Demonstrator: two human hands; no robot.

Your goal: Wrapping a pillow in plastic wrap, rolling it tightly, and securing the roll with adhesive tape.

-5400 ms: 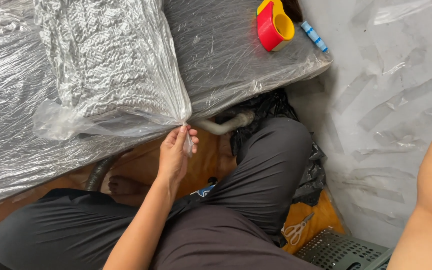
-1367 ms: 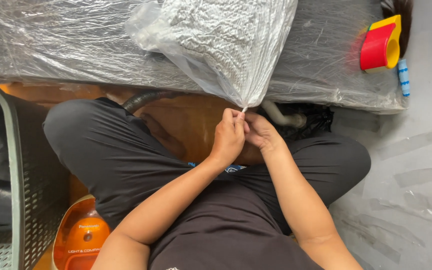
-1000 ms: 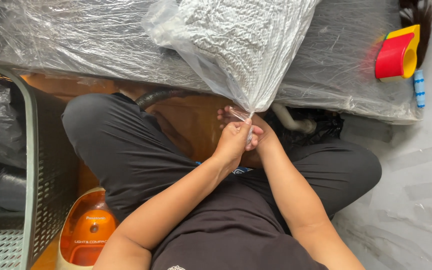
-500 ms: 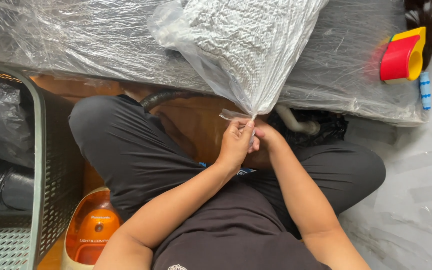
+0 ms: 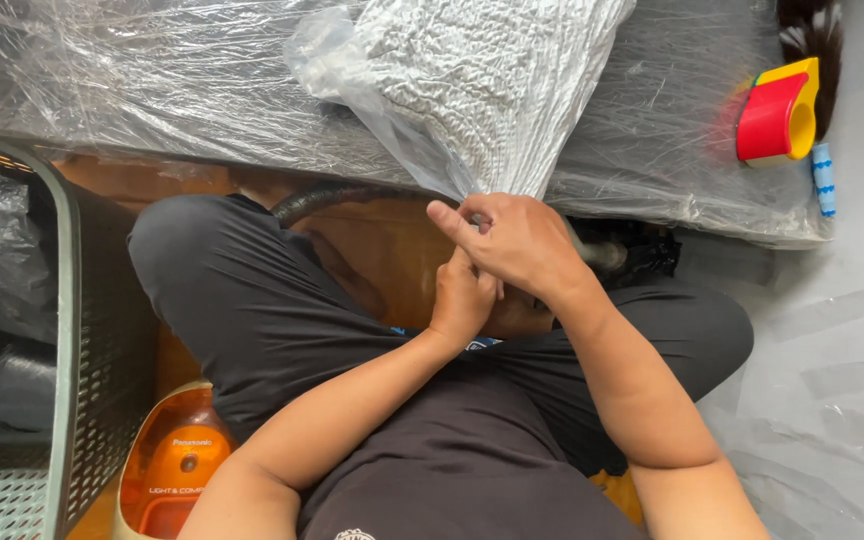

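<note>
A clear plastic bag [image 5: 482, 90] filled with white knitted fabric lies on a plastic-wrapped surface [image 5: 132, 80] in front of my knees. My right hand [image 5: 512, 240] pinches the bag's gathered corner at its lower tip. My left hand [image 5: 462, 300] sits just below and behind it, fingers curled against the same corner; what it grips is hidden by the right hand. I sit cross-legged in dark trousers.
A green mesh basket [image 5: 72, 330] holding black bags stands at the left. An orange vacuum cleaner [image 5: 172, 465] rests by my left knee, its grey hose [image 5: 322, 200] running under the bag. A red and yellow tape dispenser [image 5: 777, 115] lies at the far right.
My right hand has come in from the far right to join the left at the bag's corner. It now lies over the left hand, which has dropped slightly lower.
</note>
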